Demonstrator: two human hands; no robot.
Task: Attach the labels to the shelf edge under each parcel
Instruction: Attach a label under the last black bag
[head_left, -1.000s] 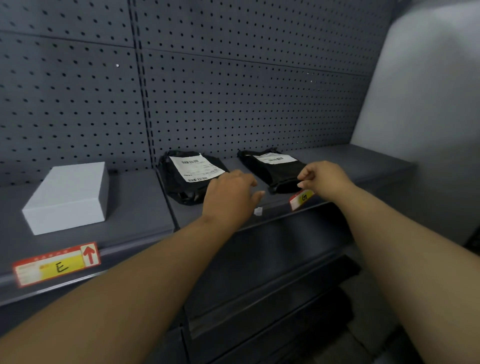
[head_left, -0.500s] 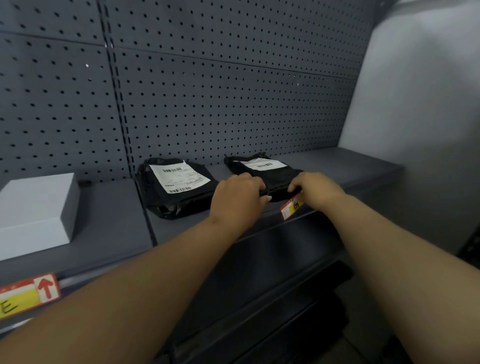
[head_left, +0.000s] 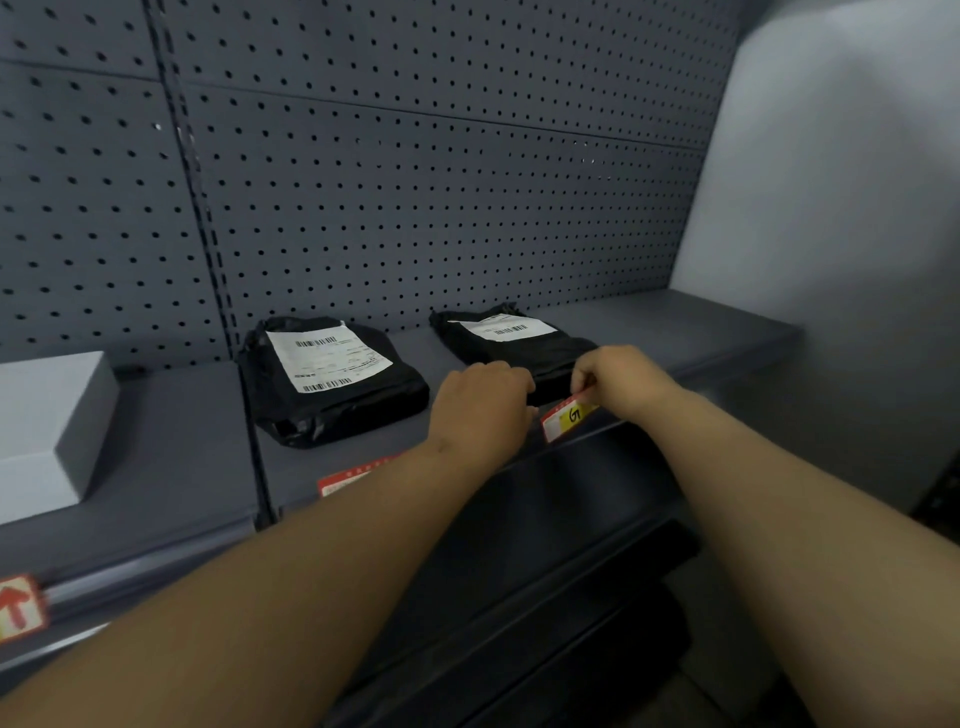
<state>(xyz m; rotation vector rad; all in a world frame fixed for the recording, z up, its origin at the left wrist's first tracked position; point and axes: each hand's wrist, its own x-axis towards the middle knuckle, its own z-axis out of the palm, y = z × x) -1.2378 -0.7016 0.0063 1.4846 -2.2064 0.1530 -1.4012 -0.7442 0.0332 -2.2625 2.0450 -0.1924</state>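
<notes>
My right hand (head_left: 621, 382) pinches the red-and-yellow label (head_left: 566, 417) at the shelf edge (head_left: 644, 423), just below the black parcel (head_left: 511, 343); my left hand (head_left: 480, 408), loosely curled and holding nothing I can see, rests beside it.

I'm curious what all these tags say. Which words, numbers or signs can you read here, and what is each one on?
"G", handwritten and turned sideways: label pinched by the right hand at the shelf edge.
Red up arrow: label at far left.
Barcodes with fine print on the left parcel and right parcel: too small to read.
Middle label, partly behind the left arm: too blurred to read.
</notes>
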